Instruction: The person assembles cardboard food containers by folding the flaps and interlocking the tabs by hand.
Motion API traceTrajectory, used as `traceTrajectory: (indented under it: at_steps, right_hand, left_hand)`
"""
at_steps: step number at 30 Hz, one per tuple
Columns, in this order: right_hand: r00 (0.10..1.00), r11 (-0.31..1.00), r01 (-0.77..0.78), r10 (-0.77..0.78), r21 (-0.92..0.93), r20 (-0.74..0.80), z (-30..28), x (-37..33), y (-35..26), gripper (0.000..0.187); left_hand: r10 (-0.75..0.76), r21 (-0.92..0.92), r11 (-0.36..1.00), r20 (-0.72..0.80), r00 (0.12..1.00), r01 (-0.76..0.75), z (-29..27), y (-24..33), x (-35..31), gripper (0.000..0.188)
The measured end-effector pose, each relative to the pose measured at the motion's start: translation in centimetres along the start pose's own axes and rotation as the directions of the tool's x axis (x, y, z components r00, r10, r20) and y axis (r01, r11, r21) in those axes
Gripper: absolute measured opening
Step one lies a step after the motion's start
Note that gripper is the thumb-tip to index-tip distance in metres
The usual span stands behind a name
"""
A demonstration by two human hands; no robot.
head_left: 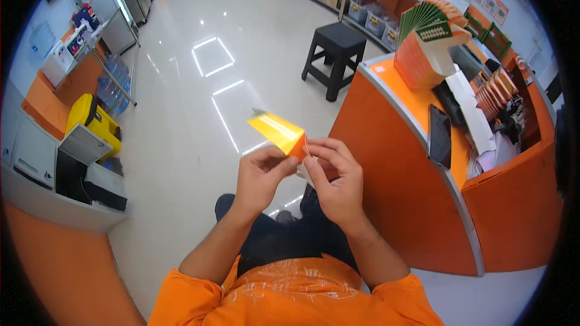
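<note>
Between my hands, above my lap, is a small folded piece of yellow and orange card (278,133). Its long yellow face points away to the upper left, and a greenish tip shows at the far end. My left hand (261,175) pinches its near orange end from below. My right hand (333,172) grips the right edge of the same card, thumb and fingers pressed together. A whitish flap hangs between the fingers of the right hand. The fingers partly cover the near end, so the folds there are hard to make out.
To my right stands an orange counter (386,175) holding a stack of folded card boxes (423,54), a dark phone (439,136) and papers. A black stool (335,54) stands ahead. On the left are a yellow bin (93,124), water bottles (113,87) and a cabinet with its door ajar (87,142).
</note>
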State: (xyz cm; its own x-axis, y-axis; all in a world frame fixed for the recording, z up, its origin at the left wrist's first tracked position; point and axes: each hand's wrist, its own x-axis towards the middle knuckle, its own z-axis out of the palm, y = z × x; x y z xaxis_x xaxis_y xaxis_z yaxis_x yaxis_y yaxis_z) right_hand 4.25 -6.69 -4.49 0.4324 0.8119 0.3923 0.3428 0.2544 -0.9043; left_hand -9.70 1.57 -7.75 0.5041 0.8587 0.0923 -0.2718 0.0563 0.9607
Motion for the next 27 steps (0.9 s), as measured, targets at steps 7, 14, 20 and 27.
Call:
traceTrajectory:
  at_steps: [7, 14, 20, 27]
  right_hand:
    - [0.997, 1.000, -0.012, 0.010, 0.018, 0.072, -1.2, 0.0, -0.3, 0.015]
    - [0.983, 0.976, 0.156, -0.138, -0.151, 0.120, -1.5, 0.2, -1.0, 0.013]
    - [0.971, 0.943, 0.213, -0.176, -0.257, 0.159, -1.7, -0.3, -2.4, 0.012]
    - [0.962, 0.936, 0.250, -0.210, -0.248, 0.175, -2.0, 0.1, -2.1, 0.014]
  left_hand:
    - [0.156, 0.011, 0.988, -0.003, 0.988, -0.156, 0.9, 0.9, -0.1, 0.014]
    - [0.159, 0.031, 0.987, 0.030, 0.987, -0.160, 0.7, 1.1, -0.3, 0.021]
    - [0.239, 0.019, 0.970, 0.085, 0.967, -0.241, 0.2, 0.5, -0.5, 0.023]
    - [0.258, 0.083, 0.960, 0.104, 0.961, -0.267, 0.1, 0.5, -1.0, 0.016]
